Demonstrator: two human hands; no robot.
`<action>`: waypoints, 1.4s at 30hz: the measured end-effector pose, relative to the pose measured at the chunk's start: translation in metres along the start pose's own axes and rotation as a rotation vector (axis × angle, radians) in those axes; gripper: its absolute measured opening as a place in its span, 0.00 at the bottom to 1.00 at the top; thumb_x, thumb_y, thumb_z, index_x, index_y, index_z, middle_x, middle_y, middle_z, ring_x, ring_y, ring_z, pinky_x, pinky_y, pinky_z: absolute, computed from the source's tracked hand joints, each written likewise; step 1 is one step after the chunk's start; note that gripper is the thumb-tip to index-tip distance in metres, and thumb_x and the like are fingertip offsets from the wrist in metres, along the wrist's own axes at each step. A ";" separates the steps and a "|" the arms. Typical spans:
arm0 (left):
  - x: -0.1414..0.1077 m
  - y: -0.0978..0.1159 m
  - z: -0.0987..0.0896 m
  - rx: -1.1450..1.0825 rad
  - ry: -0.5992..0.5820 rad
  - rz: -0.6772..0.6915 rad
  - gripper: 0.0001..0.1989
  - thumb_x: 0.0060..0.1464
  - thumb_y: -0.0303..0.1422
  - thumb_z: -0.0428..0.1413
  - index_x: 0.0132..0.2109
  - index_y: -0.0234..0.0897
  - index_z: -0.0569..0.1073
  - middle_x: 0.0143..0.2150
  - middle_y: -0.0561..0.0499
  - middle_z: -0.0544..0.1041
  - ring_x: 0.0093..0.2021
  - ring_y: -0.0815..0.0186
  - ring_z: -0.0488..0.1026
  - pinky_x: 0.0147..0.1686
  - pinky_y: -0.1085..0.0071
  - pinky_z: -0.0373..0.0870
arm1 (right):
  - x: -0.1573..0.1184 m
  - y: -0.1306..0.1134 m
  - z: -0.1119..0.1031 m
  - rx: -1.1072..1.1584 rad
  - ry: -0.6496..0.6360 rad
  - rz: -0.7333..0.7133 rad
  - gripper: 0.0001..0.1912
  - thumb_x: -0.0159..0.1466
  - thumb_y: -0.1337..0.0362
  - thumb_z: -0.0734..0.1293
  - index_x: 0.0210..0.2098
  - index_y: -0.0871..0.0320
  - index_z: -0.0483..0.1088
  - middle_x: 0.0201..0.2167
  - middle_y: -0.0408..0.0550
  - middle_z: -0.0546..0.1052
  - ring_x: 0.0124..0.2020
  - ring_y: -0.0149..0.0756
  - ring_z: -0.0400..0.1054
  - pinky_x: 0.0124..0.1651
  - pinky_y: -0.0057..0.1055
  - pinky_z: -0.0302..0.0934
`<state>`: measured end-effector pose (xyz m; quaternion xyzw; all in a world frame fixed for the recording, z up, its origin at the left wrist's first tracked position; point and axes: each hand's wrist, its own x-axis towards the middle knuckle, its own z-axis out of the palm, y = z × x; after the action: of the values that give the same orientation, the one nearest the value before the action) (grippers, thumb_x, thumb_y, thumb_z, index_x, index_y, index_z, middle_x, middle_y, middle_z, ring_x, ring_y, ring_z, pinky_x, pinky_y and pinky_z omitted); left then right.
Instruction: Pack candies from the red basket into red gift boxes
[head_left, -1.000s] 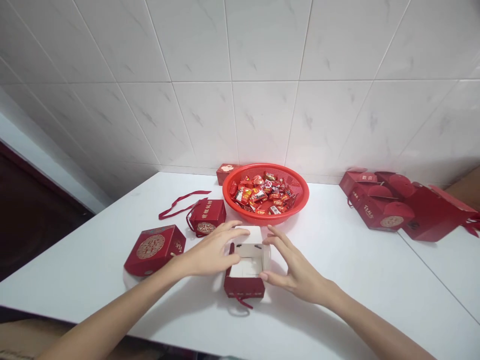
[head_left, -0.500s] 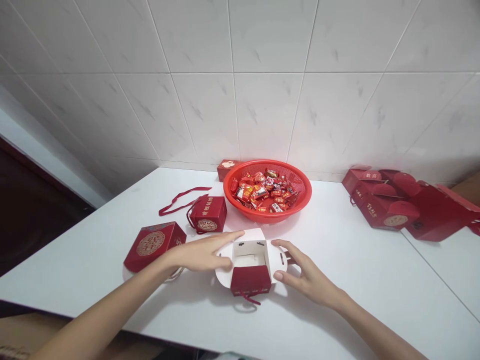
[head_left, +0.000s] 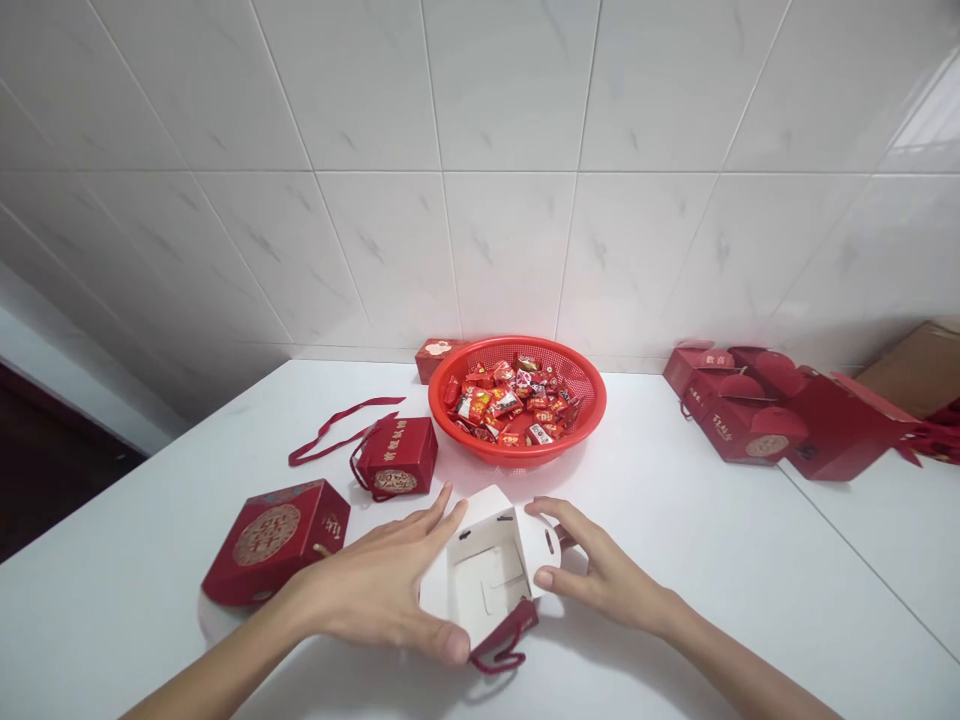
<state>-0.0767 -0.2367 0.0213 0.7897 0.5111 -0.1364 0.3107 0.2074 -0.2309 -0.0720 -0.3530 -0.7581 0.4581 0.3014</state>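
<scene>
An open gift box [head_left: 484, 508], white inside and dark red outside, stands on the white table with its top flaps spread and a dark red cord hanging at the near side. My left hand [head_left: 382, 585] lies along its left side, fingers stretched and thumb apart at the near left corner, touching the left flap. At the other side my right hand [head_left: 607, 575] grips the right flap, thumb in front and fingers partly hidden behind. Nothing lies inside the box. A larger closed red box [head_left: 274, 540] rests left of my left hand.
Behind the hands sits a red plastic basket [head_left: 517, 457] of wrapped candies [head_left: 510, 400]. Left of it are a small red box [head_left: 397, 455] with a cord, a loose red ribbon [head_left: 337, 425] and another box [head_left: 435, 357]. Several open red boxes [head_left: 757, 420] stand at the right, near the tiled wall [head_left: 517, 250].
The open box has turned and tilted, so its floor shows more and its corded side points down to the right. My left hand has spread around its left side. The view has shifted slightly.
</scene>
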 end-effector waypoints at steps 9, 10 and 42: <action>-0.005 0.010 0.021 0.015 0.176 -0.060 0.70 0.34 0.67 0.62 0.74 0.37 0.40 0.75 0.38 0.33 0.72 0.31 0.32 0.66 0.36 0.50 | 0.003 -0.012 -0.009 -0.339 -0.029 -0.067 0.30 0.66 0.48 0.67 0.62 0.55 0.64 0.67 0.61 0.61 0.69 0.52 0.55 0.61 0.43 0.64; -0.006 0.011 0.021 0.016 0.185 -0.063 0.70 0.34 0.67 0.61 0.74 0.37 0.41 0.75 0.38 0.34 0.72 0.31 0.32 0.66 0.36 0.50 | 0.002 -0.016 -0.010 -0.406 -0.021 -0.106 0.28 0.67 0.49 0.65 0.62 0.56 0.65 0.69 0.62 0.58 0.70 0.52 0.54 0.64 0.45 0.61; 0.027 0.002 0.019 0.016 0.242 -0.185 0.68 0.36 0.54 0.66 0.75 0.33 0.40 0.75 0.36 0.39 0.74 0.41 0.42 0.68 0.49 0.54 | 0.005 0.009 0.008 -0.750 0.114 -0.566 0.38 0.59 0.64 0.62 0.68 0.63 0.51 0.69 0.66 0.59 0.72 0.53 0.48 0.68 0.56 0.50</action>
<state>-0.0612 -0.2299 -0.0070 0.7525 0.6142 -0.0722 0.2266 0.2005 -0.2276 -0.0823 -0.2417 -0.9199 0.0324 0.3071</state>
